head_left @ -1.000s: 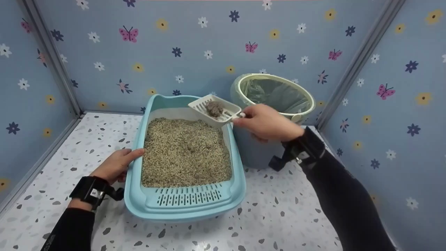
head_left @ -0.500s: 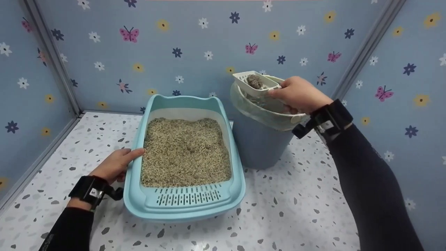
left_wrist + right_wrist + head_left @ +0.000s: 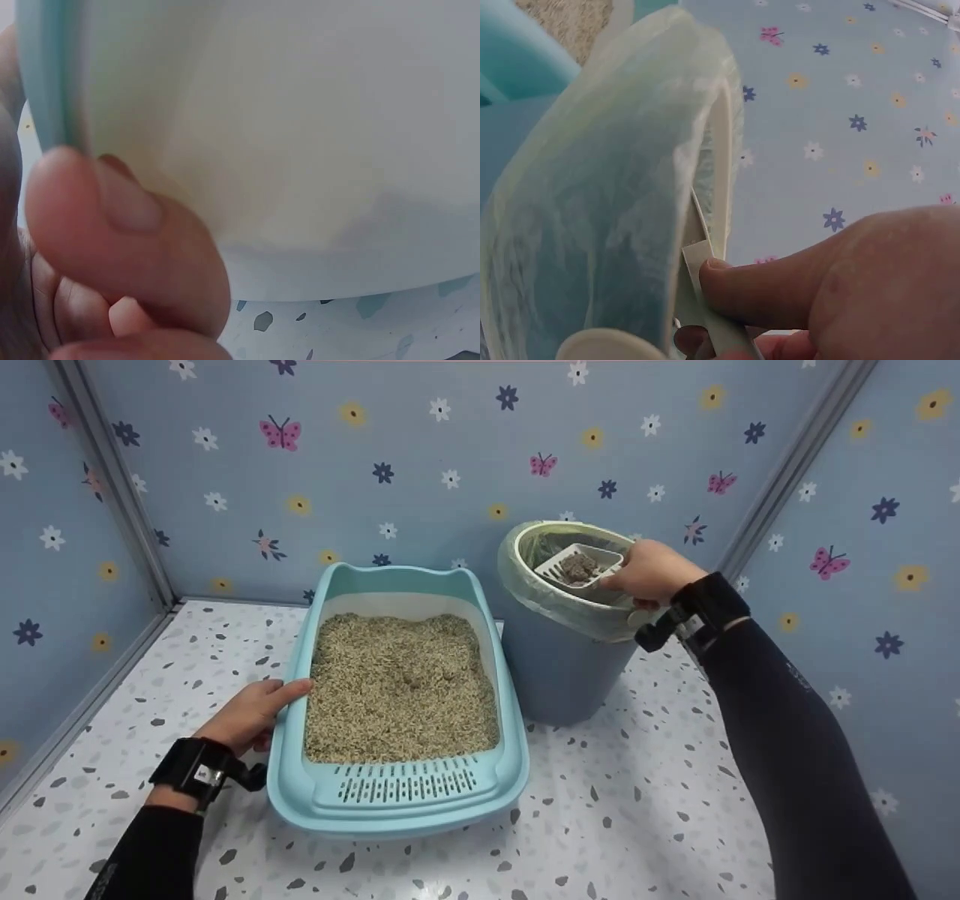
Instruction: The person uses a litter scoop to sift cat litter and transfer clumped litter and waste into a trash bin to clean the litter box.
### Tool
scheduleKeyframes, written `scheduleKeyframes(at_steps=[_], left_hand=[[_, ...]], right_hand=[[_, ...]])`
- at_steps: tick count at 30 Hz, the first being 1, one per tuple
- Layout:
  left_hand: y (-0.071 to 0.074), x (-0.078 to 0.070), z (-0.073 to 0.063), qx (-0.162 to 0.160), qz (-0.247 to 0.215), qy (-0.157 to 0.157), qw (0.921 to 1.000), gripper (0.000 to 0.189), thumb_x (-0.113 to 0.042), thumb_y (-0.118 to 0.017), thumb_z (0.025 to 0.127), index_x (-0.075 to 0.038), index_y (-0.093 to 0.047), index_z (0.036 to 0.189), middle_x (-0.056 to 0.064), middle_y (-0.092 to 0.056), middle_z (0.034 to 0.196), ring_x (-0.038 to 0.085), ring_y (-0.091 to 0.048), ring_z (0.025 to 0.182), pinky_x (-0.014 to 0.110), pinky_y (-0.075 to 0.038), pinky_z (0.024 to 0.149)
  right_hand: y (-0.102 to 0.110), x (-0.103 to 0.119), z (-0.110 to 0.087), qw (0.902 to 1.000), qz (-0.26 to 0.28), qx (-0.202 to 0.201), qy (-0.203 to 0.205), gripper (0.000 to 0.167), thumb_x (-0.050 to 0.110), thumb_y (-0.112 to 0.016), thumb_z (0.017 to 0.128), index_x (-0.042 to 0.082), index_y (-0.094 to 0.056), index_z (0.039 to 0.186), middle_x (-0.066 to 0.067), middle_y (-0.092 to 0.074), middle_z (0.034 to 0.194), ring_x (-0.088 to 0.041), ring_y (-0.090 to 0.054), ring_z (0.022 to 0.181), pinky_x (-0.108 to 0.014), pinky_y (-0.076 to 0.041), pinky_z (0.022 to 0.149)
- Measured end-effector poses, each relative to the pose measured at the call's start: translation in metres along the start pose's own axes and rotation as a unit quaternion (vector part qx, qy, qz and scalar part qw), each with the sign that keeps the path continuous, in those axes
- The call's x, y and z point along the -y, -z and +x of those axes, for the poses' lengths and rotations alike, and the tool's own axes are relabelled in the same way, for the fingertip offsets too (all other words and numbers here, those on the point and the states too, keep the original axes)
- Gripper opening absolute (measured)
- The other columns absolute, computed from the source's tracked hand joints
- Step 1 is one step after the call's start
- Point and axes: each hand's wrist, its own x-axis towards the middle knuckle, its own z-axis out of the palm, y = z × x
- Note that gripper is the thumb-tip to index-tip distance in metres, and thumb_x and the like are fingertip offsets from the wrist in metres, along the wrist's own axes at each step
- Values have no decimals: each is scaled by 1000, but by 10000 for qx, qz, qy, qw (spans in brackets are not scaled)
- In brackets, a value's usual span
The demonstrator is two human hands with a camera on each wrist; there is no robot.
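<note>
My right hand (image 3: 651, 574) grips a white slotted litter scoop (image 3: 547, 568) by its handle, with the thumb along the top. A grey-brown clump (image 3: 579, 568) lies in the scoop, which is down in the mouth of the lined trash bin (image 3: 566, 675). In the right wrist view, the bin liner (image 3: 615, 195) hides most of the scoop (image 3: 697, 259). At the left, my left hand (image 3: 251, 716) holds the side rim of a light blue litter box (image 3: 397, 814), thumb over the edge and fingers curled below. Tan litter (image 3: 397, 690) fills the box.
The bin stands close to the right side of the litter box, against the flowered back wall (image 3: 450, 450). Its white ring (image 3: 529, 574) clamps the liner. Speckled white flooring (image 3: 600, 825) lies in front, and a side wall (image 3: 862, 607) rises at the right.
My right hand has carried the scoop and clump from above the litter box rightward over the bin, then lowered them into its mouth. My left hand has stayed on the box rim.
</note>
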Motion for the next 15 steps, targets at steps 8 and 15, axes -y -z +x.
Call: scheduleKeyframes(at_steps=[8,15], left_hand=[[1,0,0,-17,1,8,10000,68,-58,-61,113,7,-53,132,7,-72,85,9,-49,50,25,-42,44],[1,0,0,11,97,-1,10000,69,-58,-59,113,8,-54,133,9,-73,87,9,-50,51,26,-43,44]], right_hand=[[-3,8,2,9969,-679,-360,191,28,24,-83,100,-1,-72,101,-3,-61,76,-15,-58,56,-28,-53,50],[-12,17,-2,9742,-1851,-1198,474,18,17,-80,95,1,-73,100,-17,-72,96,-34,-64,83,-53,-59,75]])
